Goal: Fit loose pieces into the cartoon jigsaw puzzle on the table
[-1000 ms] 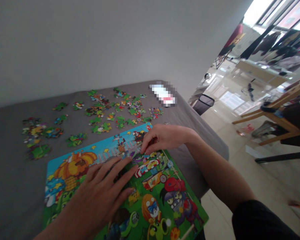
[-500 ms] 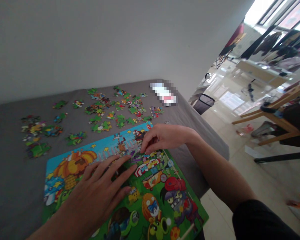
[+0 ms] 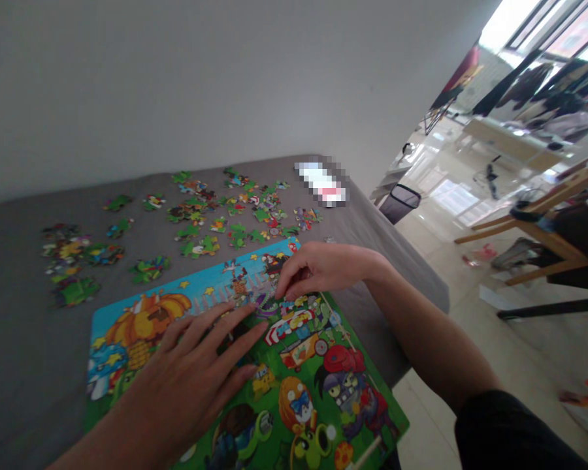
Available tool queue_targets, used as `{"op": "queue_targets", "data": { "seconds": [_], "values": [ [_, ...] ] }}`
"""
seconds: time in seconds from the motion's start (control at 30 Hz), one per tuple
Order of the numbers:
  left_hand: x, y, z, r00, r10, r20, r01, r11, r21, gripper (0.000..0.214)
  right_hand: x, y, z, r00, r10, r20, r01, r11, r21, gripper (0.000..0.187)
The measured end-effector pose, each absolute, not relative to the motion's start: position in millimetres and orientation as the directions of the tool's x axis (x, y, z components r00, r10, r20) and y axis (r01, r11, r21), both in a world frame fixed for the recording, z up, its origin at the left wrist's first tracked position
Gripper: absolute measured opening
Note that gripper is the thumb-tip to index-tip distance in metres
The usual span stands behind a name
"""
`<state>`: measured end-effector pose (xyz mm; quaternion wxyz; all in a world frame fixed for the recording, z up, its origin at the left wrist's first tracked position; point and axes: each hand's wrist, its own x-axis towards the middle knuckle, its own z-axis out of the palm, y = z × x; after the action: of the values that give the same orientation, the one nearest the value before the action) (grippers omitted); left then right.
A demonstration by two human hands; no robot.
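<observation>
Your L hand (image 3: 191,375) lies spread flat on the glossy cardboard jigsaw (image 3: 318,398); R hand (image 3: 318,271) curled, fingertips (image 3: 280,292) bunched on it, can't tell if pinching. Jigsaw sits on grey fabric top (image 3: 29,365), loose knobby pieces (image 3: 198,225) beyond.

Blue-and-green cartoon jigsaw puzzle (image 3: 304,385), grey cloth (image 3: 29,339)

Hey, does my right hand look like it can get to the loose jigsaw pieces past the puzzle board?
Probably yes. The right hand is at the far edge of the puzzle board, and the nearest loose jigsaw pieces lie just beyond that edge on the gray cloth, with nothing visible in the way.
</observation>
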<state>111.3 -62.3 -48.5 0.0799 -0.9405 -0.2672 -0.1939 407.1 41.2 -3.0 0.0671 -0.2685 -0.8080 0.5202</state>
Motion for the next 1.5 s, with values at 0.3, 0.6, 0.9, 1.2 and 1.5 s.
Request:
{"op": "queue_targets", "data": {
  "seconds": [0.3, 0.6, 0.9, 1.2, 1.5],
  "values": [
    [111.6, -65.1, -51.2, 0.777, 0.486, 0.400, 0.544, -0.838, -0.037, 0.047, 406.4, 41.7, -1.4, -0.847, 0.503, -0.173, 0.365, 0.314, -0.876, 0.013],
    [110.2, -61.8, -48.7, 0.785, 0.463, 0.412, 0.528, -0.847, -0.054, 0.048, 406.4, 42.0, -4.4, -0.847, 0.500, -0.181, 0.370, 0.308, -0.877, 0.014],
    [111.3, -61.9, -47.8, 0.786, 0.466, 0.406, 0.525, -0.850, -0.042, 0.047, 406.4, 42.8, -5.2, -0.851, 0.494, -0.179, 0.352, 0.283, -0.892, 0.013],
    [113.4, -63.3, -43.8, 0.794, 0.455, 0.403, 0.519, -0.852, -0.062, 0.047, 407.0, 42.2, -3.6, -0.848, 0.497, -0.184, 0.356, 0.277, -0.892, 0.013],
    [111.4, -61.7, -43.7, 0.800, 0.448, 0.399, 0.512, -0.856, -0.066, 0.048, 406.9, 41.9, -1.8, -0.848, 0.500, -0.174, 0.357, 0.298, -0.886, 0.013]
  ]
}}
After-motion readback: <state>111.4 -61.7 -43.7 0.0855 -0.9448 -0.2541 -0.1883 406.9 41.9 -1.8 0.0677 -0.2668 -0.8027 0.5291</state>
